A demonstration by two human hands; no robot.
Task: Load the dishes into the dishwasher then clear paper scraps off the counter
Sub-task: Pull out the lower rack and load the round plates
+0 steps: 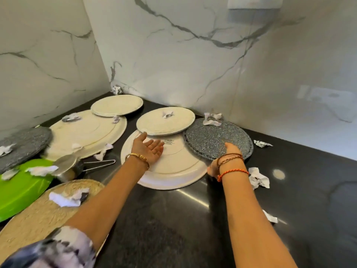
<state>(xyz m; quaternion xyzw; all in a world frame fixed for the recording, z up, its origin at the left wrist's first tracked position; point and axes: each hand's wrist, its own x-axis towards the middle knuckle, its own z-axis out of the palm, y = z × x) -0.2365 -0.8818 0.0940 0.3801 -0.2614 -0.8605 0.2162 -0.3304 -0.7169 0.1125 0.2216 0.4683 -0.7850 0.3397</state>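
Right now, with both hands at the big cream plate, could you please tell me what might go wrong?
1. The smaller cream plate overlaps the large upside-down cream plate's far edge, as does the speckled grey round plate; lifting the large one could tip or slide them.
2. The crumpled paper scrap on the smaller plate may fall off.
3. The left hand lies flat and open, and the right hand looks only at the rim, so the grip may slip.

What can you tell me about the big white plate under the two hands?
The big white plate is round, looks ceramic, and lies upside down on the black counter, with printed marks on its base. A smaller white plate overlaps its far edge. The left hand rests open on it; the right hand is at its right rim.
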